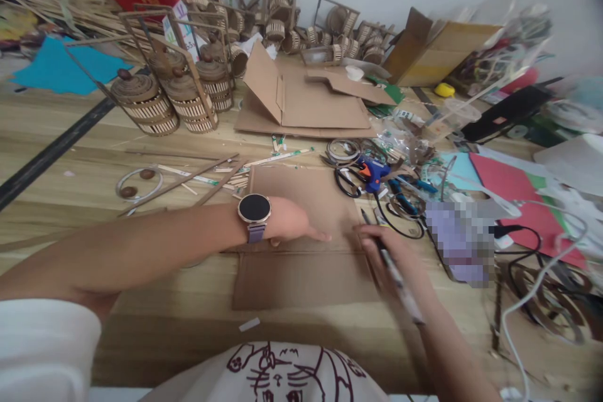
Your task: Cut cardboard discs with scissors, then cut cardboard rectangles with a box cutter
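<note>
A creased piece of brown cardboard (306, 279) lies flat on the table in front of me. My left hand (289, 220) rests on its upper part, palm down, with a finger stretched out and nothing visible in its grip. A round dark-faced watch (254, 208) sits on that wrist. At the cardboard's right edge, my right hand (391, 257) is closed around a pen (400, 286), slightly blurred, its rear end slanting down toward my forearm. Just beyond that hand, a thin dark pointed tip (365, 216) shows; I cannot tell what it belongs to.
A blue glue gun (374, 174) and coiled wire (343, 151) lie beyond the cardboard. Thin wooden strips (211, 179) are scattered at left. Farther back stand lidded bamboo baskets (146, 103) and a folded cardboard box (325, 100). A blurred-out phone-like object (459, 242) and cables (513, 301) are at right.
</note>
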